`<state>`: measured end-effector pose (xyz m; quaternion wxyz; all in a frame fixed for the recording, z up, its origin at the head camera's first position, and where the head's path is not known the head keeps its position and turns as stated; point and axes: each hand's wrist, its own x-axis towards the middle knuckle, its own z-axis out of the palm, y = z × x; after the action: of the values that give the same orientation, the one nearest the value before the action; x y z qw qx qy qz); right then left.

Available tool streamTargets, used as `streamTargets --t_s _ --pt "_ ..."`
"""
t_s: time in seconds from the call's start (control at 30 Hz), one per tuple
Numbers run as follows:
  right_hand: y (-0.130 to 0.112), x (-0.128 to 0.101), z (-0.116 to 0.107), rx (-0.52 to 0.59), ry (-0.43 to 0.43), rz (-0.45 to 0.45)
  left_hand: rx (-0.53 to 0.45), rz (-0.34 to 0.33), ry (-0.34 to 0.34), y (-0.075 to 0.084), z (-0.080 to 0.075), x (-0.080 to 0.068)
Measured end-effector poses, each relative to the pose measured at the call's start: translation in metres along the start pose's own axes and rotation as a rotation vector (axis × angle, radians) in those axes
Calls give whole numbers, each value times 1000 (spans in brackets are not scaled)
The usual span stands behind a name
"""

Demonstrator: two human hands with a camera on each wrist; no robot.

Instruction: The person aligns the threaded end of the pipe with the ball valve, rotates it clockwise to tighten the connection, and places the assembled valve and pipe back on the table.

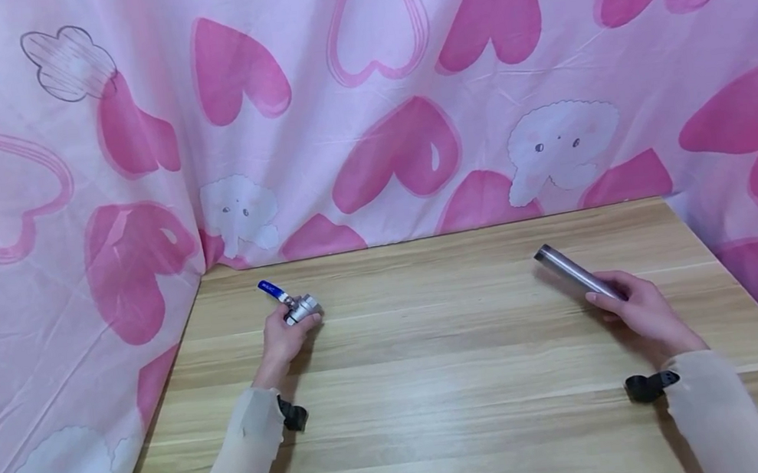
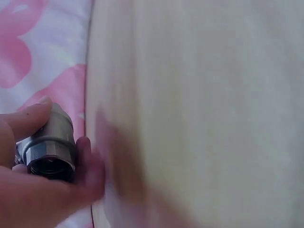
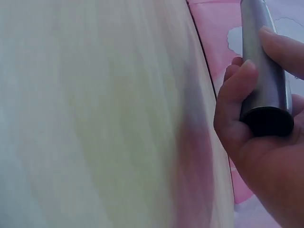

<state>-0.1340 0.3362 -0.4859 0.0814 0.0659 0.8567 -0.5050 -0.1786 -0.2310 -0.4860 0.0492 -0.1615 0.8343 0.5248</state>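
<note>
Sleeved forearms are filling the bottom of the head view, each with a dark strap at the wrist, and you are holding one part in each hand above the wooden table (image 1: pixel 477 380). Your left hand (image 1: pixel 283 337), at centre left of the frame, is curling its fingers around a small metal ball valve (image 1: pixel 301 309) with a blue lever; the left wrist view is showing its hexagonal end and dark bore between thumb and fingers. Your right hand (image 1: pixel 643 310), at centre right, is gripping one end of a smooth grey metal pipe (image 1: pixel 573 272), which is angling up and left toward the valve's side.

You are holding the pipe only by its end, so I judge it could tip or slide out, being slick and round. The valve is compact and faceted, so it could twist in your fingers if the lever catches. Behind, a pink heart-print cloth (image 1: pixel 378 98) is hanging soft and creased.
</note>
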Motion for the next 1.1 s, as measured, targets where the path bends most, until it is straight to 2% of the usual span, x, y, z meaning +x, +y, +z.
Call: streamTargets --t_s 0.17,0.23,0.37,0.53,0.6,0.83,1.1 --pt "-2 0 2 73 13 -35 -105 19 9 10 -5 -3" --pt "-4 -2 3 139 1 -36 -128 39 1 15 -6 -5" --pt "-9 -5 5 333 -26 -35 -143 86 -19 23 -7 -9" --pt "-14 -7 10 656 -72 -97 -146 125 -30 34 -8 -13" --pt "-18 -7 12 749 -91 -132 -144 140 -31 39 -7 -15" --pt "-35 -6 17 919 -137 -250 -117 189 -38 49 -5 -21" --pt "-55 -8 28 1099 -161 -333 -132 222 -83 58 0 -27"
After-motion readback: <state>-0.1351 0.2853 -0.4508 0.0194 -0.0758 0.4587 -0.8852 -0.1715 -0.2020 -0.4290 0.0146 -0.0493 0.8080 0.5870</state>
